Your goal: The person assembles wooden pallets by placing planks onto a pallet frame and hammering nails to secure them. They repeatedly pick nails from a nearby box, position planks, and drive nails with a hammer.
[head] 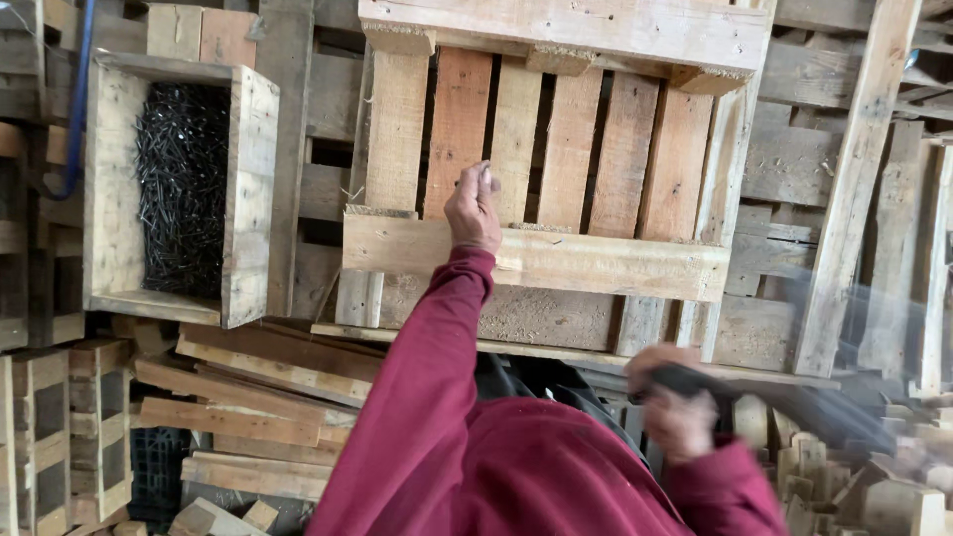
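Across the upper middle of the view, a wooden pallet (pixel 556 169) is filling most of the space, its slats running away from the person and a pale cross board (pixel 596 263) lying over them near the front. Stacked pallets and loose planks (pixel 248 397) are lying all around it, largest at the right and piled lower at the left. Left of the pallet, an open wooden box (pixel 248 199) is holding a dark heap of black nails (pixel 184 189).

Both arms are wearing dark red sleeves. The left hand (pixel 474 208) is reaching up to the cross board, its heel resting just at the board's top edge; its grip is pressed together, thumb and fingertips pinching something small at the top of the hand, too small to tell for sure what it is. The right hand (pixel 680 407) is hanging lower at the right, well apart from the left, its grip closed around a dark handle (pixel 685 382); hand and handle are smearing into blur, so the tool's head cannot be made out.
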`<move>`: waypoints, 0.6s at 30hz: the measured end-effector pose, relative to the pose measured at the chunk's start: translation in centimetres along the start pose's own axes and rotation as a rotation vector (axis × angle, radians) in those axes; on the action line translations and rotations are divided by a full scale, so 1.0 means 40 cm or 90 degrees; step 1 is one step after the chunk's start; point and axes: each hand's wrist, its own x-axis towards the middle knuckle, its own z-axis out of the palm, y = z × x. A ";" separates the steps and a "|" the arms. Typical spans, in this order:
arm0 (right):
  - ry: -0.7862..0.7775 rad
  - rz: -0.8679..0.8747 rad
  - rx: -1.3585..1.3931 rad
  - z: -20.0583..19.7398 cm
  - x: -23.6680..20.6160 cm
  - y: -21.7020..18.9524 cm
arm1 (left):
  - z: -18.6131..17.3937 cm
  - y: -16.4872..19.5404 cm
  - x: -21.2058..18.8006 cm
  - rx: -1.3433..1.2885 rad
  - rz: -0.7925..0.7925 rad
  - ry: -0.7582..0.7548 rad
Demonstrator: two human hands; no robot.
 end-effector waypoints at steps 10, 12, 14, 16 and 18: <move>0.099 -0.323 0.243 -0.193 0.058 -0.227 | -0.007 0.028 -0.010 0.097 -0.069 0.021; 0.045 -0.377 0.303 -0.123 0.071 -0.240 | -0.005 0.030 -0.009 0.089 -0.075 0.008; 0.090 0.033 0.030 0.023 0.058 -0.178 | -0.002 0.028 -0.013 0.064 -0.090 0.007; 0.070 0.460 -0.020 0.108 0.031 -0.108 | 0.000 0.028 -0.017 0.023 -0.095 0.028; 0.140 0.458 0.040 0.083 0.006 -0.073 | -0.001 0.032 -0.020 0.049 -0.105 0.028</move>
